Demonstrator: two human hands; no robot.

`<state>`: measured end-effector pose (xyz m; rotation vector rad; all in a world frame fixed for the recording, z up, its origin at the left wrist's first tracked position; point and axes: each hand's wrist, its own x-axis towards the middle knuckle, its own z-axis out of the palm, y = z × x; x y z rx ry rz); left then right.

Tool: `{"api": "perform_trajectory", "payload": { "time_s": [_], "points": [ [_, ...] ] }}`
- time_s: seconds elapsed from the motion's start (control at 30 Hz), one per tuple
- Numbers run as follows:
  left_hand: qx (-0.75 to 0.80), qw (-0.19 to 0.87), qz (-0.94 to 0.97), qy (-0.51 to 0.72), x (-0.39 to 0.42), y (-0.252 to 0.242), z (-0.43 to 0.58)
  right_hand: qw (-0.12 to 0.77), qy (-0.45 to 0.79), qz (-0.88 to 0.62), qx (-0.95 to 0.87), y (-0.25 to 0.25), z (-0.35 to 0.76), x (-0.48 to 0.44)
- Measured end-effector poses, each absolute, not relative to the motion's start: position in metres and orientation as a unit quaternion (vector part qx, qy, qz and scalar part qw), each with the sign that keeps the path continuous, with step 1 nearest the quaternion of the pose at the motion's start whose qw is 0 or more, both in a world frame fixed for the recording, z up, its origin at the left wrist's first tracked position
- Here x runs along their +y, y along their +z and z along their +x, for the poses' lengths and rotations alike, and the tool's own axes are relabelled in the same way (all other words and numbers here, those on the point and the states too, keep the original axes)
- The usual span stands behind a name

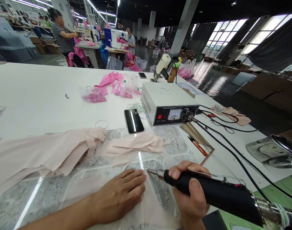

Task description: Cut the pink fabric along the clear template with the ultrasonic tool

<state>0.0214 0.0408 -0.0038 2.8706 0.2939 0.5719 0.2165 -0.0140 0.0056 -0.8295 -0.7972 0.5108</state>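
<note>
My left hand (123,196) lies flat, fingers stretched out, on a pale pink piece of fabric (149,204). In my right hand (191,188) is a thick black handheld ultrasonic cutter (215,195), gripped round its body. Its narrow metal tip points left and ends just right of my left fingertips, at the fabric's edge; whether it touches the cloth I cannot tell. Under the fabric is a grey marble-patterned sheet (176,140). A layered stack of pale pink fabric (40,150) lies to the left, and folded strips (141,143) lie beyond my hands.
A white control box (169,99) stands behind, with black cables (229,153) running to the right. Near it are a phone (133,121), orange thread snips (198,145) and bags of pink pieces (124,86). A clear-sided container (272,151) stands at right. Co-workers sew in the background.
</note>
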Motion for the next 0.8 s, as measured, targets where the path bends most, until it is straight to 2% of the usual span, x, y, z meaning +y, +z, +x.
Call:
{"api": "perform_trajectory", "payload": {
  "time_s": [0.8],
  "points": [
    [0.094,0.085,0.972,0.2,0.0417,-0.005,0.0221,0.801,0.239,-0.391,-0.386,0.0034,0.2157,-0.0105]
  ]
}}
